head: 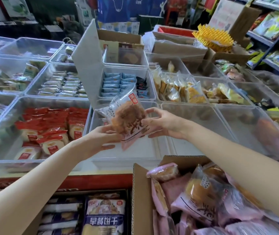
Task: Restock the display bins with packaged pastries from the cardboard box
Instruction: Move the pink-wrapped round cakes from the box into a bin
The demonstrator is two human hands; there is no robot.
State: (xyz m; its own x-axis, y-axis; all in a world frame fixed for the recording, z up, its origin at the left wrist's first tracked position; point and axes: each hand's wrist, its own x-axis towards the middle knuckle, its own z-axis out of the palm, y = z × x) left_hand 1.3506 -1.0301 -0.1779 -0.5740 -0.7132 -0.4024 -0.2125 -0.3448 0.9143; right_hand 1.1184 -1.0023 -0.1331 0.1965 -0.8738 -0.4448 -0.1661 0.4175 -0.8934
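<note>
Both hands are holding a clear-and-pink plastic-wrapped round brown pastry point(128, 119) above the near clear plastic display bin point(135, 150): left hand point(101, 139) cradling underneath, right hand point(162, 123) pinching its edge. Placing step, I judge; next, lowering it in, beyond the open brown cardboard box point(140, 192).

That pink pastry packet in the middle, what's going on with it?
A person is restocking a shop display. Both hands, the left hand and the right hand, hold one pastry packet above a clear display bin that looks nearly bare. More pink packets fill the open cardboard box in front. Neighbouring bins already hold red-wrapped cakes and blue packets.
</note>
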